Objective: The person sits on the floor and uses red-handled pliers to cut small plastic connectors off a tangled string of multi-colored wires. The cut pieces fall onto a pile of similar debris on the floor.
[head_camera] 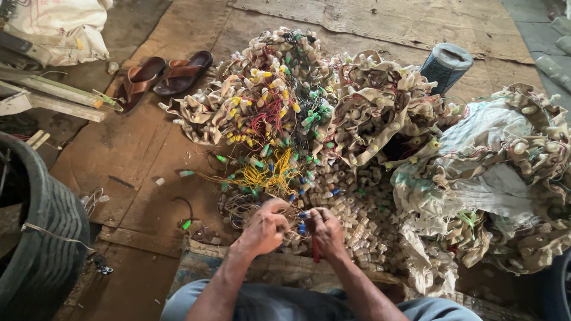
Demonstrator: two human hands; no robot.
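Low in the middle of the view, a tangle of thin wires with small blue caps and pale bulb-like sockets [297,221] sits between both hands at the near edge of a large heap of cream-coloured socket strips with red, yellow and green wiring [285,113]. The left hand [266,229] is curled over the tangle, fingers [279,209] pinched closed on wire. The right hand [324,230] is also closed, gripping what looks like a red-handled tool [316,251] along with a blue-capped piece; the tool's tip is hidden. Judged from this, the step in hand is separating or cutting one piece free from the bundle, and the next move calls for a steady pull with the left while the right works the tool close to the socket. Outward: worn brown cardboard sheets on the floor [143,154], a pair of brown leather sandals [163,76], a dark ribbed cylinder with a pale top [446,64], a crumpled whitish sack [488,172] to the right, and a black rubber tyre [41,238] at left.
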